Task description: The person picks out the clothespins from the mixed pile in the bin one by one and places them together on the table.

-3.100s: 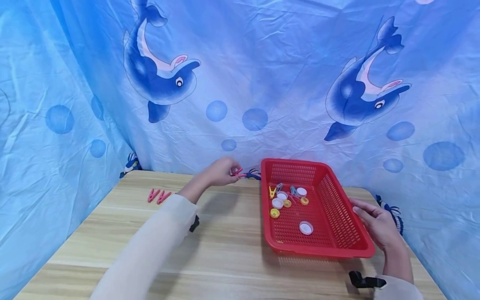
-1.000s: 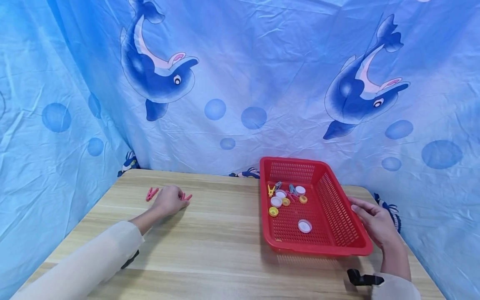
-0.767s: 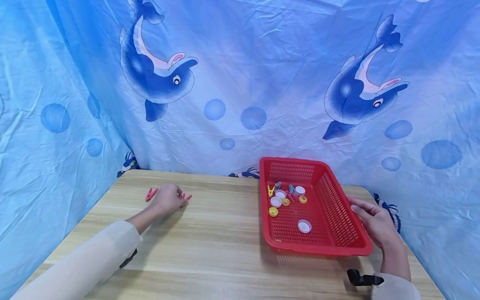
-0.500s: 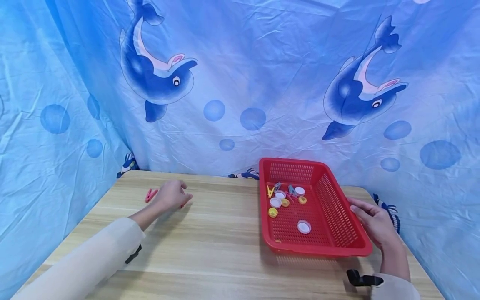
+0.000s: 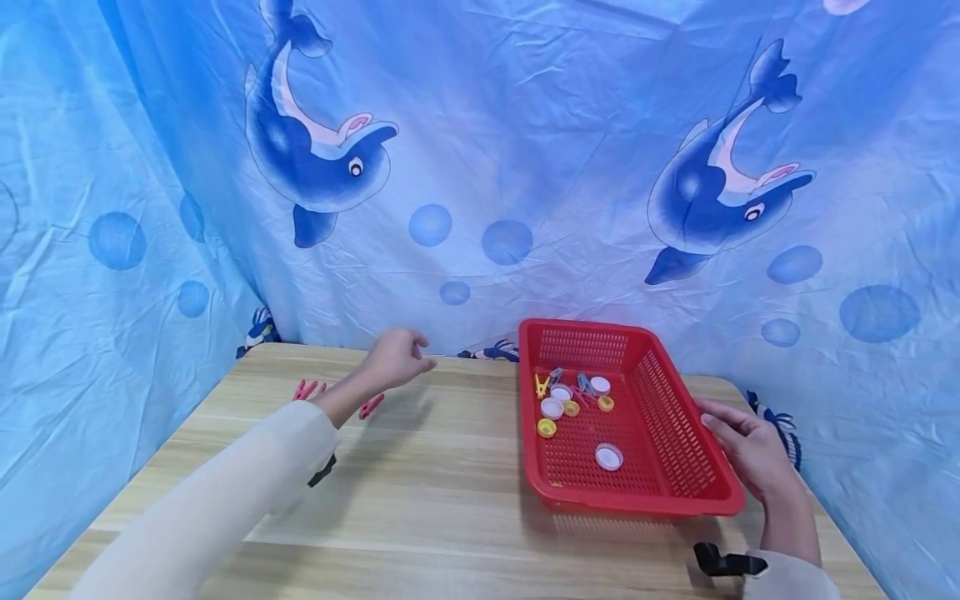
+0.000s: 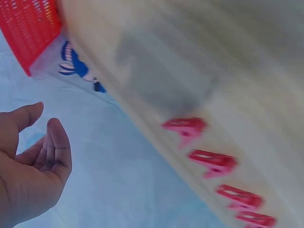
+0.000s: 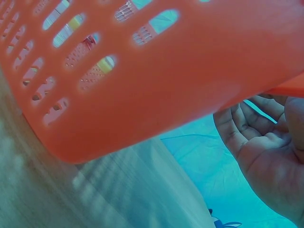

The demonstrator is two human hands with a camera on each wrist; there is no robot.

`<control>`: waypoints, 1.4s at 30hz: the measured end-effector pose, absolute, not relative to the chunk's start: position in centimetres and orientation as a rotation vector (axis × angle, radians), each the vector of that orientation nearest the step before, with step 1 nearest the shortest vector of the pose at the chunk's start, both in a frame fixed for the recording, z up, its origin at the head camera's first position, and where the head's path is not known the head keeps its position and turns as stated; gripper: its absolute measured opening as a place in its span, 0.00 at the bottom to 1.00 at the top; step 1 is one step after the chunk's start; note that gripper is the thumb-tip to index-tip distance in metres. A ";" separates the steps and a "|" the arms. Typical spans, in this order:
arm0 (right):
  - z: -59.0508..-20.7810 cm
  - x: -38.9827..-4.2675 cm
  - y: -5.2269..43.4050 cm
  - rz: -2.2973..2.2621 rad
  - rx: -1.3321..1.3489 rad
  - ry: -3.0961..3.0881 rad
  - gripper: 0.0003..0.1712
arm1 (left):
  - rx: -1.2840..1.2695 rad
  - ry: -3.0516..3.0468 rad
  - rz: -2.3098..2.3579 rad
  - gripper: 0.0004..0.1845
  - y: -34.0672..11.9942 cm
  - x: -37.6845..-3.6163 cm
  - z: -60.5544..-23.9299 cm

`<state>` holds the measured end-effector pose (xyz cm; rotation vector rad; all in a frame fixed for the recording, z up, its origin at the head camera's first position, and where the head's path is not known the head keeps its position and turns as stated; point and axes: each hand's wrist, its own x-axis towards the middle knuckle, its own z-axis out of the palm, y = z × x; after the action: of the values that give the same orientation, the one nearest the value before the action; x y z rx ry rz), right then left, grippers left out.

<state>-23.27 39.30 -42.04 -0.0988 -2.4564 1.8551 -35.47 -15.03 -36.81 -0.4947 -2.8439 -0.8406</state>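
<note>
My left hand (image 5: 393,358) hovers above the far edge of the table, left of the red plastic basket (image 5: 633,502). Its fingers are loosely bent with nothing between them, as the left wrist view shows. Several pink clothespins lie in a row on the table; one clothespin (image 5: 371,406) is below the left forearm, another clothespin (image 6: 213,161) appears in the left wrist view. My right hand (image 5: 757,450) grips the basket's right rim, thumb on top and fingers underneath. Inside are yellow, grey and pink clothespins, a white cap (image 5: 609,457) and a yellow cap (image 5: 547,427).
The wooden table (image 5: 442,508) reaches back to a blue cloth (image 5: 480,150) printed with dolphins. The basket takes up the right part of the table, near its right edge.
The left hand set a pink clothespin down on the table beside the others, let go, and has moved right and away from it. The right hand stays on the basket rim.
</note>
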 end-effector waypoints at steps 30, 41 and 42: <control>-42.2 -23.4 39.2 1.823 -0.103 -2.469 0.35 | -0.791 -2.794 -0.832 0.16 1.1 -37.2 -30.2; -42.2 -23.4 39.2 1.807 -0.074 -2.472 0.35 | -0.789 -2.770 -0.889 0.19 6.0 -37.2 -29.6; -42.3 -23.4 39.3 1.793 -0.066 -2.474 0.35 | -0.799 -2.760 -0.901 0.18 6.4 -37.2 -29.4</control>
<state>-23.42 39.28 -42.26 -0.0658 -2.4738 1.7933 -37.22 6.44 -29.43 -0.7991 -2.7600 -0.9005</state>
